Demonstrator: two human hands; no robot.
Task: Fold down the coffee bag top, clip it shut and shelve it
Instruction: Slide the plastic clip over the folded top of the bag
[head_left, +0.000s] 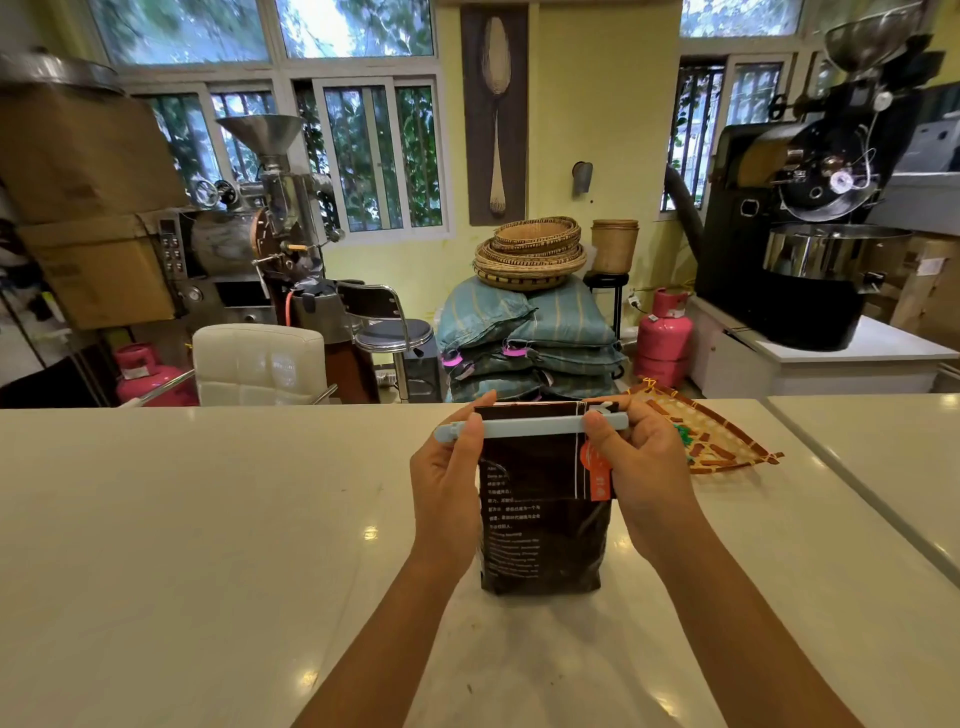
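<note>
A dark brown coffee bag (543, 535) with white print and an orange label stands upright on the pale counter (182, 519). Its top is folded down, and a long light-blue clip (535, 428) lies across the fold. My left hand (449, 478) pinches the clip's left end and the bag's left edge. My right hand (644, 467) grips the clip's right end, thumb in front of the bag. Whether the clip is fully snapped closed I cannot tell. No shelf is recognisable in view.
A woven fan-shaped tray (722, 441) lies on the counter just right of my right hand. A seam (852, 499) divides the counter from a second surface at right. Beyond the counter are a white chair (260, 364), stacked sacks (530, 332), pink gas cylinders and roasting machines.
</note>
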